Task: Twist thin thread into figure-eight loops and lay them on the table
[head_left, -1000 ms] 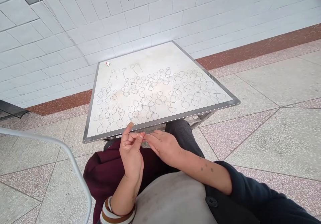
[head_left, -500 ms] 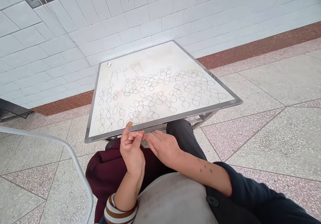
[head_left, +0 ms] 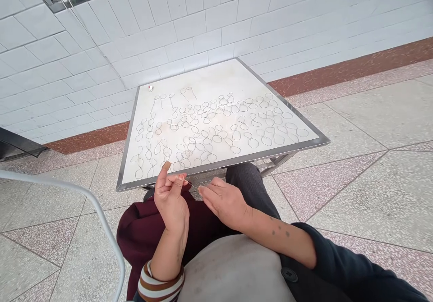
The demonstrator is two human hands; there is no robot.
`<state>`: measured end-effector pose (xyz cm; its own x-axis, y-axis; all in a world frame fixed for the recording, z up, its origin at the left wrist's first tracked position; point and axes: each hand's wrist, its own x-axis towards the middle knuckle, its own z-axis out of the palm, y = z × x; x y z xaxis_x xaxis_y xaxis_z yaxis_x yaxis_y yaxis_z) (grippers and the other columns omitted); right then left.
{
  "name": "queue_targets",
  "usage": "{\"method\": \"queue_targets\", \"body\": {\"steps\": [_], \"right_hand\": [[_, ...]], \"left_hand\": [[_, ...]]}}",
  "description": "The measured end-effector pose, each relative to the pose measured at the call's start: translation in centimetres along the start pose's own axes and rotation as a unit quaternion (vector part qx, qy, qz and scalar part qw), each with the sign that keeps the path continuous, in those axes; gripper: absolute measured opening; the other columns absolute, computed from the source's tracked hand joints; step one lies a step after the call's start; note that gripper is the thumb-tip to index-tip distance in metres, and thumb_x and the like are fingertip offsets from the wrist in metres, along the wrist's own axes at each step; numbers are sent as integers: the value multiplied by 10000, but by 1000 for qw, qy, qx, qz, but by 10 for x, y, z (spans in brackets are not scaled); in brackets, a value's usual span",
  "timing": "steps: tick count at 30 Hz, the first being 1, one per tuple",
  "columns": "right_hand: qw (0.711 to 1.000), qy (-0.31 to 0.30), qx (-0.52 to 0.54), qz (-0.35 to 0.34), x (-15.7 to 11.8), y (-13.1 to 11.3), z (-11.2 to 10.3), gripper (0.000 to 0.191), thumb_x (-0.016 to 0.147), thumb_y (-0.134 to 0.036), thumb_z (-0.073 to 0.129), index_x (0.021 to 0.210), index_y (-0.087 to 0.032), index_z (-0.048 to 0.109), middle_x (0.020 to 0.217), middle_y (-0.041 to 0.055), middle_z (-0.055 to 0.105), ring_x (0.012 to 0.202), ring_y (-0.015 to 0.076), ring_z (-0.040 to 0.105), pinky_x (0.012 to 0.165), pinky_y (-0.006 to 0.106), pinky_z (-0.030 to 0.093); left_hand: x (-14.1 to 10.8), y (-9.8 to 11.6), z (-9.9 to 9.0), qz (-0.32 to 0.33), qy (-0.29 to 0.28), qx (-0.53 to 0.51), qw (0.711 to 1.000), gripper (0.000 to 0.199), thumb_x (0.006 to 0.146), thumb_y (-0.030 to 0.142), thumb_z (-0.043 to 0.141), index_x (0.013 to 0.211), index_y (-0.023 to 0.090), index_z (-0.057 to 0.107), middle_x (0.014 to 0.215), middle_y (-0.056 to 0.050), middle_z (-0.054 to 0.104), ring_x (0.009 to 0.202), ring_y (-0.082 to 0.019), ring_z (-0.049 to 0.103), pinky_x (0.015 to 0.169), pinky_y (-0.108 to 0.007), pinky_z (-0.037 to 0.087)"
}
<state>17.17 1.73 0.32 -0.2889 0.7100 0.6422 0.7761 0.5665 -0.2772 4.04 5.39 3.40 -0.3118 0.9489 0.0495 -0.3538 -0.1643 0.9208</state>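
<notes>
Above my lap, just in front of the table's near edge, my left hand (head_left: 172, 198) pinches one end of a thin wire (head_left: 192, 184) between thumb and fingertips. Its index finger points up, with a tan bandage (head_left: 166, 166) at the tip. My right hand (head_left: 226, 202) is closed on the other end of the wire, palm down. The short stretch between the hands looks like fine wire or thread. Many thin loops twisted into figure-eight shapes (head_left: 236, 149) lie in rows on the white tabletop (head_left: 216, 76).
The table has a grey metal rim (head_left: 324, 139) and stands against a white tiled wall (head_left: 189, 31). A small white and red object (head_left: 150, 88) sits at its far left corner. A grey curved rail (head_left: 98, 207) is at my left. Maroon cloth (head_left: 138, 234) covers part of my lap.
My hands have drawn apart, the left moving left and the right slightly right. A short length of wire now shows between them. The view has shifted a little.
</notes>
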Motion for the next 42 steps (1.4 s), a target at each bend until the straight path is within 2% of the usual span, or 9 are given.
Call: {"method": "queue_targets", "body": {"steps": [8, 10, 12, 14, 17, 22, 28, 37, 42], "right_hand": [[992, -88, 86, -38, -35, 15, -5, 263, 958, -119, 416, 739, -197, 538, 616, 6, 524, 621, 155, 435, 588, 270, 396], [990, -79, 117, 26, -41, 26, -10, 226, 967, -137, 410, 804, -199, 555, 663, 13, 562, 644, 158, 489, 588, 270, 418], [980, -20, 151, 128, -38, 37, -19, 181, 978, -166, 419, 888, -200, 572, 719, 19, 603, 674, 155, 540, 608, 268, 449], [967, 46, 172, 182, -24, 41, -29, 148, 982, -203, 449, 951, -207, 594, 774, 25, 649, 728, 157, 577, 658, 276, 474], [977, 52, 172, 118, 5, 33, -36, 144, 966, -263, 516, 1036, -222, 635, 844, 28, 713, 777, 178, 580, 716, 310, 483], [986, 37, 154, 41, 34, 3, -17, 163, 949, -285, 556, 1027, -207, 677, 806, 26, 721, 728, 176, 535, 715, 310, 474], [983, 22, 172, 62, 32, -8, -8, 184, 946, -155, 511, 1022, -199, 672, 737, 4, 679, 700, 161, 483, 663, 269, 437], [974, 5, 179, 136, 31, -16, -4, 189, 912, -136, 485, 850, -213, 647, 704, 5, 663, 679, 159, 515, 625, 267, 423], [972, -9, 193, 134, 22, -15, -1, 158, 914, -147, 502, 876, -206, 644, 742, 6, 679, 704, 161, 510, 640, 268, 433]], "left_hand": [[22, 14, -16, 56, 29, -8, 998, 507, 704, 144, 780, 1192, 198, 652, 663, 63, 627, 671, -90, 629, 833, -277, 501], [27, 23, -21, 74, 30, -1, 997, 508, 707, 151, 778, 1196, 206, 654, 662, 56, 623, 725, -110, 645, 784, -258, 510], [27, 30, -23, 78, 4, 14, 997, 507, 715, 155, 774, 1204, 205, 653, 664, 50, 619, 725, -113, 643, 773, -259, 520], [22, 35, -20, 72, -26, 27, 997, 497, 724, 160, 770, 1206, 205, 655, 667, 53, 612, 687, -98, 627, 798, -269, 528], [9, 38, -10, 73, -47, 47, 995, 498, 740, 166, 763, 1221, 218, 647, 672, 62, 600, 669, -83, 618, 847, -273, 526], [-7, 36, 3, 73, -48, 72, 994, 526, 765, 186, 748, 1271, 236, 609, 683, 58, 610, 724, -101, 644, 827, -250, 519], [-9, 32, 3, 70, -29, 54, 996, 538, 767, 171, 748, 1279, 247, 601, 672, 80, 576, 649, -75, 630, 880, -265, 503], [-10, 27, 1, 70, -23, 37, 997, 551, 765, 139, 740, 1287, 234, 594, 654, 78, 590, 652, -78, 624, 885, -270, 500], [-7, 29, -1, 80, -12, 38, 996, 544, 755, 138, 740, 1274, 224, 604, 651, 75, 588, 637, -83, 621, 835, -266, 515]]}}
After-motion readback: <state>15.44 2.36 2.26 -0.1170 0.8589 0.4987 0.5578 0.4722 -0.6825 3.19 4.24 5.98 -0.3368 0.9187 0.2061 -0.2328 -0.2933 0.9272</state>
